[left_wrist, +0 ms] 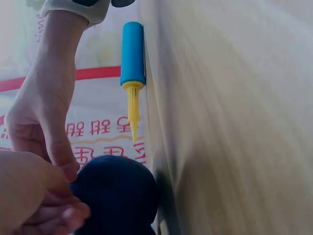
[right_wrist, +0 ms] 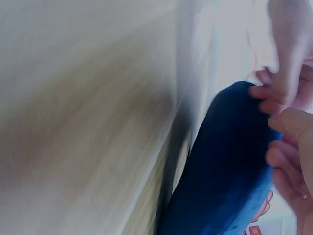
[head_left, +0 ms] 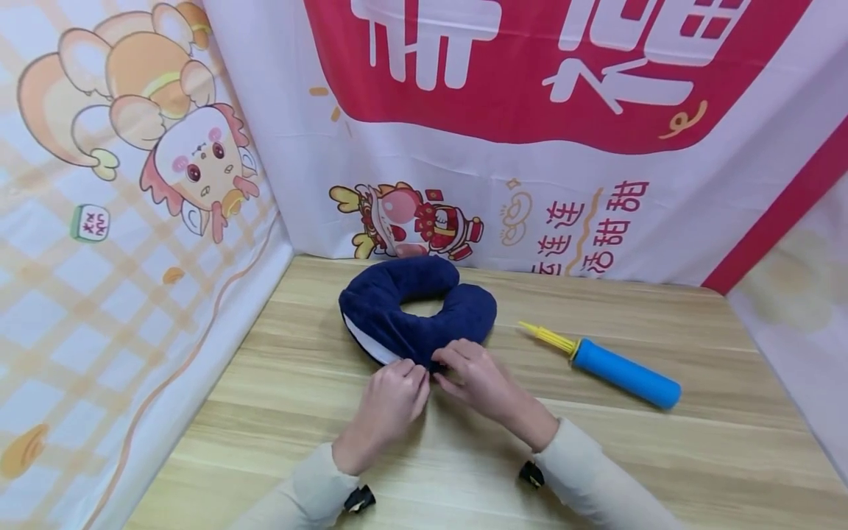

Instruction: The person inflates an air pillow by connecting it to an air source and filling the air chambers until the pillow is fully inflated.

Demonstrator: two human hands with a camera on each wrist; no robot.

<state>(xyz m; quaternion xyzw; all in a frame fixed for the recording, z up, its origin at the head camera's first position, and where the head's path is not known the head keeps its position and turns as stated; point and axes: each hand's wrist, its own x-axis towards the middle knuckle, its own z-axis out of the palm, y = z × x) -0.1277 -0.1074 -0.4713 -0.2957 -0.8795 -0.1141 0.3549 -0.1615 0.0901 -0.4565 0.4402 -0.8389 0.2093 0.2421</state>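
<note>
A navy U-shaped neck pillow (head_left: 384,294) lies on the table with its gap at the upper right. Along its left outer edge the cover parts and a white strip (head_left: 371,342) shows inside. My left hand (head_left: 395,394) pinches the cover at the pillow's near edge. Close beside it, my right hand (head_left: 477,379) pinches the same edge, thumb below and fingers above. In the right wrist view both hands meet at the top of the blue fabric (right_wrist: 230,161). The exact bit between the fingertips is hidden.
A blue hand pump (head_left: 626,372) with a yellow nozzle (head_left: 550,337) lies on the wooden table (head_left: 662,456) to the right of the pillow. Printed cloth walls (head_left: 285,162) stand behind the table and along its sides.
</note>
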